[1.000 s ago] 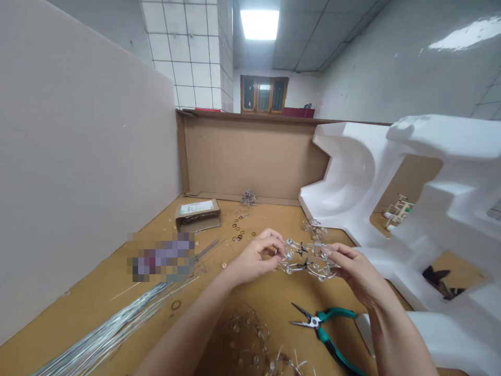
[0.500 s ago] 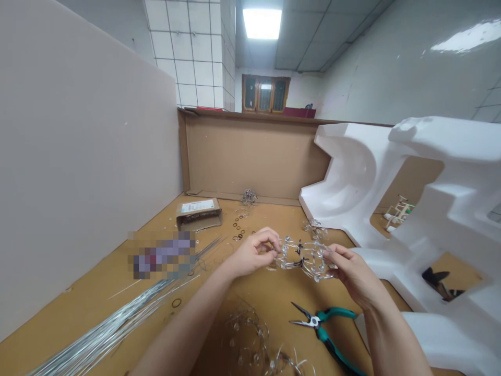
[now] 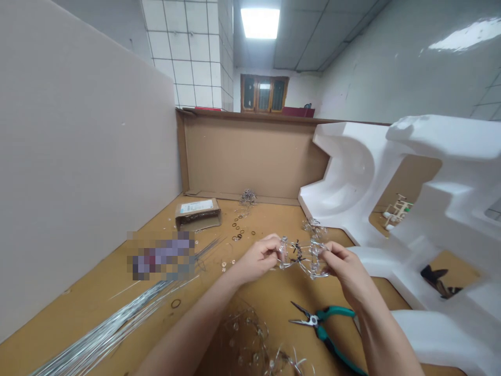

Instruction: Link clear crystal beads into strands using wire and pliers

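Note:
Between my hands, above the brown work surface, is a beaded wire frame [image 3: 314, 257] of silvery wire and clear beads, with dark twisted ties across its middle. My left hand [image 3: 262, 257] pinches its left end; my right hand [image 3: 340, 263] grips its right end with thumb and fingers. Below my right hand lie long-nose pliers [image 3: 313, 320] with green handles, jaws apart. More beaded wire pieces [image 3: 254, 344] rest near the front edge, partly cut off by the picture.
A bundle of straight wires [image 3: 117, 326] lies at the left, beside a pixelated patch. Farther back are a small cardboard box [image 3: 199, 214], several dark rings [image 3: 239, 230] and a wire heap [image 3: 248, 196]. White foam [image 3: 344, 167] stands at the right; a cardboard wall [image 3: 250, 156] closes the back.
The beaded wire frame has turned slightly in my hands and shifted a little left. Both hands keep their hold on its ends. The pliers stay put.

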{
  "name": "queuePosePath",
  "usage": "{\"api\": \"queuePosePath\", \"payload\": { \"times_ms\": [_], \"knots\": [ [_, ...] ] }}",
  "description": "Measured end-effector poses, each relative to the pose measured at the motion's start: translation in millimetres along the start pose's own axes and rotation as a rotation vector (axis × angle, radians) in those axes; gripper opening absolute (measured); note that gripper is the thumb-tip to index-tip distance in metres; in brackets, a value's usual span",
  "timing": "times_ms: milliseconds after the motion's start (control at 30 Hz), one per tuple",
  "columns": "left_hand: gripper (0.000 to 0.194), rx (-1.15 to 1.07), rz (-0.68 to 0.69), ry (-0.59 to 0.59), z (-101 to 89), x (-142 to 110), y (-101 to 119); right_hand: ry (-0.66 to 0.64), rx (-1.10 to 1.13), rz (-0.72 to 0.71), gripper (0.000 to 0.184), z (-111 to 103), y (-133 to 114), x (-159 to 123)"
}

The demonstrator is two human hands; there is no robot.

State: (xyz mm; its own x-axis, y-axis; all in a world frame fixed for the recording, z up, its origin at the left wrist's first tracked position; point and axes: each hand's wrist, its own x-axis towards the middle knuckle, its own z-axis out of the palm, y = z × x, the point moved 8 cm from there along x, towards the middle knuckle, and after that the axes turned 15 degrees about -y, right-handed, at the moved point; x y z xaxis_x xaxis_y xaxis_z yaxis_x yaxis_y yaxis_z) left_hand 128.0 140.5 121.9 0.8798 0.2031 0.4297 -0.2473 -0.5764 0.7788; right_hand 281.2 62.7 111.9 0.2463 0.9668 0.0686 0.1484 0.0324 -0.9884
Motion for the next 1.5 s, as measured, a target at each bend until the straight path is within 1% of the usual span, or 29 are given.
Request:
{"api": "queuePosePath", "payload": {
  "times_ms": [100, 200, 367, 467, 567, 667, 767, 833, 867, 1000, 1100, 1133, 1200, 1267, 1333, 1367, 1433, 1500],
  "knots": [
    [0.013, -0.097, 0.006, -0.034, -0.6, 0.2, 2.0, -0.06, 0.057, 0.04, 0.028, 0.3, 4.1, 1.3],
    [0.004, -0.255, -0.023, -0.014, -4.1, -1.0, -3.7, -0.106, 0.103, 0.059, 0.029, -0.2, 8.1, 2.5],
    [0.016, -0.531, -0.189, 0.037, -1.8, -4.5, -25.1, -0.169, 0.098, 0.117, 0.034, -0.9, 18.7, 5.0],
    [0.018, -0.578, -0.223, 0.014, 0.8, -5.4, -27.9, -0.192, 0.094, 0.128, 0.034, -1.3, 21.8, 5.8],
    [0.012, -0.491, -0.179, -0.018, -2.1, -5.3, -22.2, -0.206, 0.092, 0.125, 0.031, -2.8, 21.2, 5.2],
    [0.004, -0.216, -0.088, -0.033, -9.1, -5.3, -9.2, -0.199, 0.085, 0.106, 0.026, -7.9, 19.7, 4.6],
    [0.016, 0.099, -0.051, -0.054, -11.6, -5.6, 0.1, -0.188, 0.044, 0.071, 0.026, -14.2, 20.7, 7.1],
    [0.022, 0.216, -0.054, -0.062, -12.1, -5.8, 0.2, -0.174, 0.031, 0.068, 0.028, -17.3, 26.0, 10.9],
    [0.024, 0.234, -0.06, -0.067, -12.2, -6.0, -1.9, -0.165, 0.038, 0.072, 0.029, -18.1, 29.8, 13.3],
    [0.031, 0.142, -0.094, -0.064, -13.6, -8.3, -19.1, -0.137, 0.091, 0.081, 0.032, -17.2, 46.0, 22.6],
    [0.041, 0.074, -0.135, -0.018, -16.9, -10.6, -38.3, -0.1, 0.092, 0.074, 0.034, -18.3, 56.9, 29.4],
    [0.043, 0.059, -0.166, 0.013, -19.2, -11.5, -46.4, -0.086, 0.089, 0.074, 0.035, -19.2, 61.0, 32.8],
    [0.044, 0.029, -0.243, 0.114, -26.6, -14.5, -62.2, -0.061, 0.076, 0.082, 0.034, -20.7, 70.4, 43.1],
    [0.042, -0.003, -0.301, 0.217, -35.0, -17.9, -71.8, -0.047, 0.051, 0.1, 0.03, -20.5, 80.8, 59.3],
    [0.04, -0.04, -0.331, 0.267, -40.9, -20.0, -73.0, -0.041, 0.016, 0.123, 0.026, -19.2, 91.1, 80.4],
    [0.04, -0.056, -0.339, 0.274, -43.2, -20.6, -70.9, -0.036, -0.004, 0.13, 0.028, -18.8, 95.4, 92.1],
    [0.039, -0.074, -0.341, 0.276, -47.5, -21.8, -62.9, -0.031, -0.04, 0.141, 0.033, -18.8, 102.8, 115.3],
    [0.038, -0.083, -0.323, 0.285, -52.5, -23.6, -53.5, -0.025, -0.082, 0.147, 0.033, -20.6, 108.6, 135.6]
  ]
}}
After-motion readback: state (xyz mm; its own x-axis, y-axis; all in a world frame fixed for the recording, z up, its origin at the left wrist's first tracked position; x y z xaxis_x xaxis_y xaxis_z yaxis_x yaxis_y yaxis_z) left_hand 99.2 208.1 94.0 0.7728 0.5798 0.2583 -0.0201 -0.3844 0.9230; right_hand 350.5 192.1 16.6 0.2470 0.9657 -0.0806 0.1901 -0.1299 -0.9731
